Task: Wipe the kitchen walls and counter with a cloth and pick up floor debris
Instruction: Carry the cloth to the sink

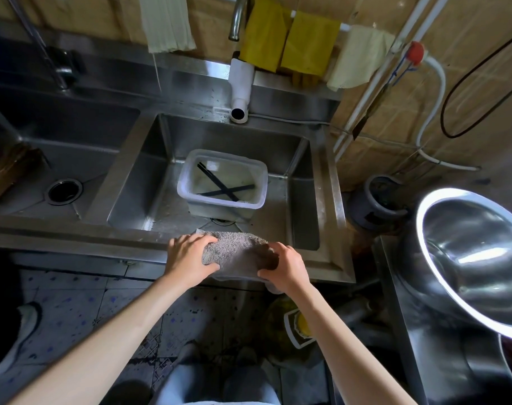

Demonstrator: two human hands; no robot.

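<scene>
Both the left hand (187, 258) and right hand (284, 268) grip a grey towel (237, 252) over the sink's front rim (325, 258).

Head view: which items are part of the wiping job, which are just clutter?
In play:
- grey cloth, gripped by left hand and right hand
- sink front rim, under the cloth

Lying about:
- plastic tub with chopsticks in the basin
- yellow cloths hanging on the wall
- steel bowl
</scene>
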